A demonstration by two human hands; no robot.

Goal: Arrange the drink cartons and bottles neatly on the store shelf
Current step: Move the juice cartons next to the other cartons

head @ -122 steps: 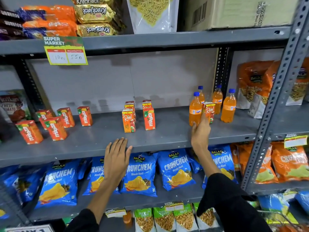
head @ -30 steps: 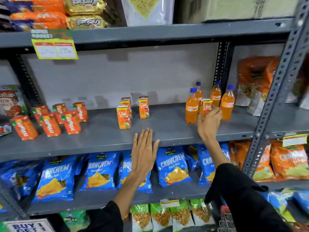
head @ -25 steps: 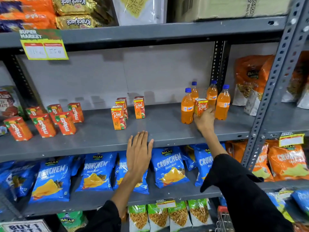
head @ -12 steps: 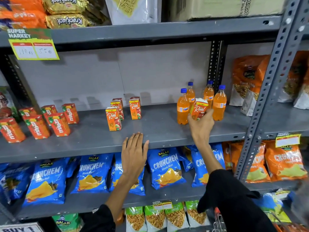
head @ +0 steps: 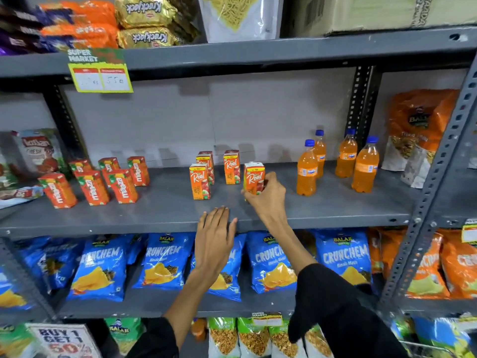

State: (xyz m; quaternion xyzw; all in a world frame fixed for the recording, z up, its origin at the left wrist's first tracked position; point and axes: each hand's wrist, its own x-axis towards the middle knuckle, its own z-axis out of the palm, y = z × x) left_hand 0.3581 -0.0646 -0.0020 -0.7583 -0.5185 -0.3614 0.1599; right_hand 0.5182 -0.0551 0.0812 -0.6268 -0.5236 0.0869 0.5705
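Observation:
My right hand [head: 267, 196] grips an orange Real juice carton [head: 254, 177], holding it upright on the grey middle shelf [head: 335, 202], just right of three other Real cartons [head: 200, 180]. Several orange soda bottles [head: 307, 169] with blue caps stand to the right. Several red Maaza cartons [head: 93, 186] stand at the left of the same shelf. My left hand [head: 214, 237] rests flat with fingers together against the shelf's front edge, holding nothing.
A slotted grey upright [head: 433, 192] bounds the shelf on the right, with orange snack bags [head: 415, 130] beyond it. Blue Crunchem bags [head: 160, 262] fill the shelf below. A price tag [head: 100, 73] hangs from the shelf above. Bare shelf lies between the carton groups.
My right hand has carried the Real carton leftward, away from between the soda bottles to beside the other Real cartons. My left hand has stayed on the shelf edge.

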